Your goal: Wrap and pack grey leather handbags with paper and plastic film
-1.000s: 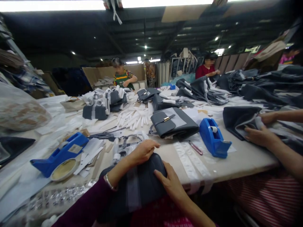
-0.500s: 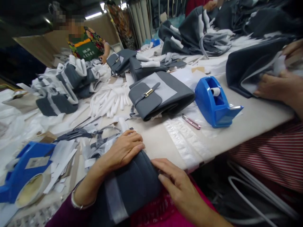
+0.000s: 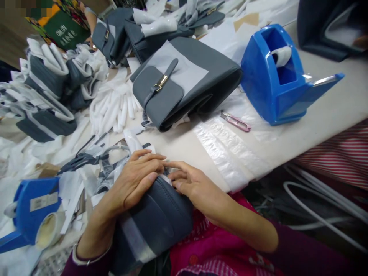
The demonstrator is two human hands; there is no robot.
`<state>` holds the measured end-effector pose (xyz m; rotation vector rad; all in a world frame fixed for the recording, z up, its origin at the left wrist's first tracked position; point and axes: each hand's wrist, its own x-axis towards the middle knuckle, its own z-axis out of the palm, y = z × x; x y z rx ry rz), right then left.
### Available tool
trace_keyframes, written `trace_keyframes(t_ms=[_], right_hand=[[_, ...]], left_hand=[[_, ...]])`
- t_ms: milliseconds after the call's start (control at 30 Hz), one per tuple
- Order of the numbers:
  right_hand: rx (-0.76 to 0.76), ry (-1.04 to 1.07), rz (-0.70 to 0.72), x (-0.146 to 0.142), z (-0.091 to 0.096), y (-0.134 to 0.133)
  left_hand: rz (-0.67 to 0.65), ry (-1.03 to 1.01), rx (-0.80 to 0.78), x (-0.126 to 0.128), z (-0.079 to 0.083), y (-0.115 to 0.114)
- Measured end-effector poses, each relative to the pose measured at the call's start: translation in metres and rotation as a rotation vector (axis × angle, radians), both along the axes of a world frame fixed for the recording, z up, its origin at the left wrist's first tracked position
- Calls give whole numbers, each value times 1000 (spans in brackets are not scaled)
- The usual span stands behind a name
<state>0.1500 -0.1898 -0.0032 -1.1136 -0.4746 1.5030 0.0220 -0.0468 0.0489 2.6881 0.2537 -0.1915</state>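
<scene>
A dark grey handbag (image 3: 156, 218) leans against the table edge on my lap. My left hand (image 3: 135, 180) lies curled over its top edge, fingers closed on it. My right hand (image 3: 191, 184) meets it from the right, fingertips pinching a small white strip (image 3: 166, 179) at the bag's top. A pale band of tape or paper (image 3: 135, 239) wraps the bag's body.
A finished grey bag with a gold clasp (image 3: 184, 78) lies ahead, a blue tape dispenser (image 3: 283, 76) to its right, pink snips (image 3: 235, 121) between. Another blue dispenser (image 3: 31, 211) sits at the left. White paper rolls (image 3: 115, 107), straps and more bags crowd the far table.
The camera has tilted down toward my lap. My right hand moved up from the bag's side to its top edge, meeting my left hand there.
</scene>
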Motion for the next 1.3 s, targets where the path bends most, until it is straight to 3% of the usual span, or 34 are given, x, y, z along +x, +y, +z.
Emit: trace_keyframes(t_ms=[200, 333, 433, 667, 1100, 1300], right_hand=[[182, -6, -56, -6, -10, -16], [184, -422, -245, -14, -13, -51], [291, -656, -254, -26, -14, -68], [515, -877, -283, -46, -16, -58], [375, -1015, -256, -56, -8, -44], [351, -914, -173, -48, -9, -45]], left_hand=[[1, -24, -27, -2, 1, 1], [-5, -47, -26, -3, 2, 1], [33, -92, -31, -5, 3, -1], [97, -113, -8, -9, 7, -1], [113, -144, 27, -17, 1, 3], [142, -183, 42, -15, 0, 3]])
